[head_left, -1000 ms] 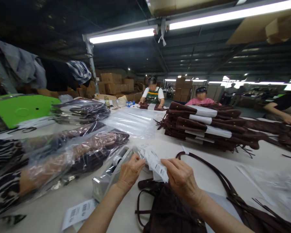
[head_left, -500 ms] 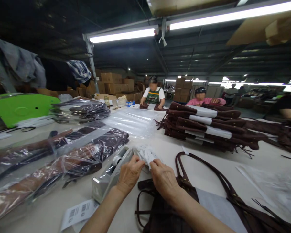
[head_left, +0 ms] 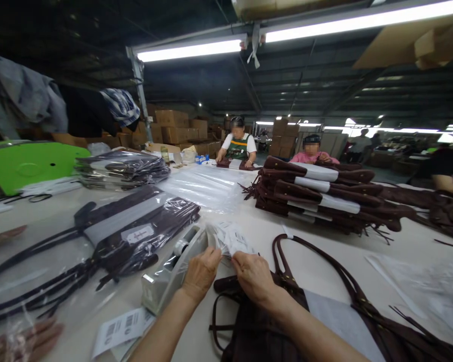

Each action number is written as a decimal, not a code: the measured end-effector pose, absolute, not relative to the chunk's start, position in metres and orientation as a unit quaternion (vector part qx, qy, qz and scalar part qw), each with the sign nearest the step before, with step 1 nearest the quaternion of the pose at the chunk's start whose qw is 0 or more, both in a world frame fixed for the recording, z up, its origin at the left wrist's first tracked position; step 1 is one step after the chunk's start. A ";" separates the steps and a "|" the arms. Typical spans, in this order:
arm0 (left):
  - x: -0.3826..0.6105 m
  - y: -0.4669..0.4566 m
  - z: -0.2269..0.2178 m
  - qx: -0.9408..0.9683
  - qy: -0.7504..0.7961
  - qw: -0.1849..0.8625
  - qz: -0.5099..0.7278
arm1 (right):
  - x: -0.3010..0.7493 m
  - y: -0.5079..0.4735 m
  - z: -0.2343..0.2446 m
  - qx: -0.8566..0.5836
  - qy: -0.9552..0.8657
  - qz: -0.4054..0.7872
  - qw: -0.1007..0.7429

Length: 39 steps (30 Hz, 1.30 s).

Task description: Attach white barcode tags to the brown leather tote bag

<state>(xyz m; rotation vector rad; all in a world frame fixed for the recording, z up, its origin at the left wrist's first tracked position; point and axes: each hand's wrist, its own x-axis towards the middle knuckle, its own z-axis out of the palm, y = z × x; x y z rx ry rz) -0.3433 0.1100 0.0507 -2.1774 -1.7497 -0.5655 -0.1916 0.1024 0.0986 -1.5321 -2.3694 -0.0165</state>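
Note:
My left hand (head_left: 202,274) is closed in a pinch at the near edge of a bunch of white printed tags (head_left: 232,239). My right hand (head_left: 254,276) pinches the same bunch from the other side, fingertips close to the left ones. A tape dispenser (head_left: 173,274) stands just beyond my left wrist. Under my right forearm lies a dark brown bag (head_left: 256,327) with long handles (head_left: 335,256) and a white paper band (head_left: 335,317). White sheets with barcodes (head_left: 119,329) rest beside my left forearm.
A bagged dark bag (head_left: 143,226) lies at left, with another person's hand (head_left: 33,342) at its plastic. Clear plastic sheets (head_left: 207,188) and a stack of brown bags (head_left: 305,196) are ahead. Two co-workers (head_left: 238,146) (head_left: 313,151) sit opposite.
Another person's arms have drawn back from across the bagged bag at left, uncovering its handles and a white label. My hands stay at the tags, with the fingertips slightly shifted.

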 end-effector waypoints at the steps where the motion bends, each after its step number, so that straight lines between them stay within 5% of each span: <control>1: -0.342 0.111 0.048 -0.757 -0.611 0.142 -0.183 | -0.190 0.104 0.097 -0.537 -0.829 -0.010 0.153; 21: -0.338 0.113 -0.002 -0.721 -0.631 0.109 -0.267 | -0.123 0.098 0.123 -0.566 -0.802 0.039 0.186; 33: -0.319 0.107 0.012 -0.711 -0.629 0.118 -0.292 | -0.115 0.090 0.103 -0.586 -0.776 0.111 0.204; 39: -0.321 0.102 0.022 -0.691 -0.681 0.086 -0.227 | -0.133 0.078 0.117 -0.404 -0.852 0.269 0.194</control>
